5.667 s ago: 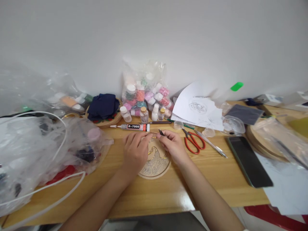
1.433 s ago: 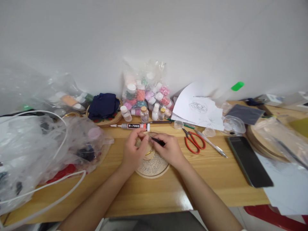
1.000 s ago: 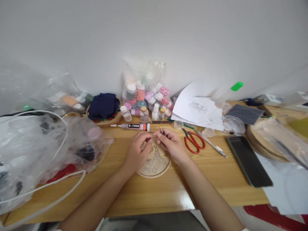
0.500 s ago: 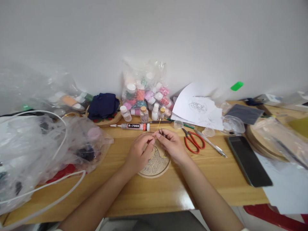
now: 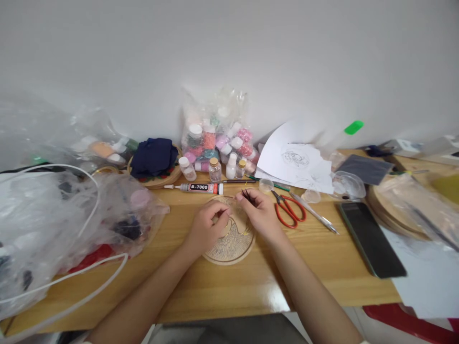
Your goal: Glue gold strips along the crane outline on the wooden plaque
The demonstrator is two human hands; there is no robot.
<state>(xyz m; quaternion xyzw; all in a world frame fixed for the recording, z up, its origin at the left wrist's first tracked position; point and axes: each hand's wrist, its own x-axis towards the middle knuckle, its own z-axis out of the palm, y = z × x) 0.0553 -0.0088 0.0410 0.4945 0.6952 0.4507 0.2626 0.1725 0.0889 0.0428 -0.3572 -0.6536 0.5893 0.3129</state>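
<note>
A round wooden disc (image 5: 229, 246) with engraved line patterns and bits of gold lies on the table beneath both hands. My left hand (image 5: 211, 224) is over its left side, thumb and forefinger pinched together; what they hold, if anything, is too small to see. Over the upper right of the disc, my right hand (image 5: 260, 212) is closed on dark tweezers (image 5: 246, 194), whose tips point up and away. A thin yellow strand (image 5: 246, 184) shows just beyond the tweezers. The fingertips of the two hands are apart.
A glue tube (image 5: 201, 188), small bottles (image 5: 215, 171) and a bag of colored jars (image 5: 210, 141) line the back. Red-handled scissors (image 5: 289, 212), a silver pen (image 5: 319, 217) and a phone (image 5: 371, 241) lie right. Plastic bags (image 5: 89, 229) and a white cable (image 5: 107, 260) crowd the left.
My right hand has moved slightly right, away from my left fingertips, with the tweezers. The yellow strand, which stood upright between the hands, now shows shorter beside the right hand. My left hand stays nearly in place.
</note>
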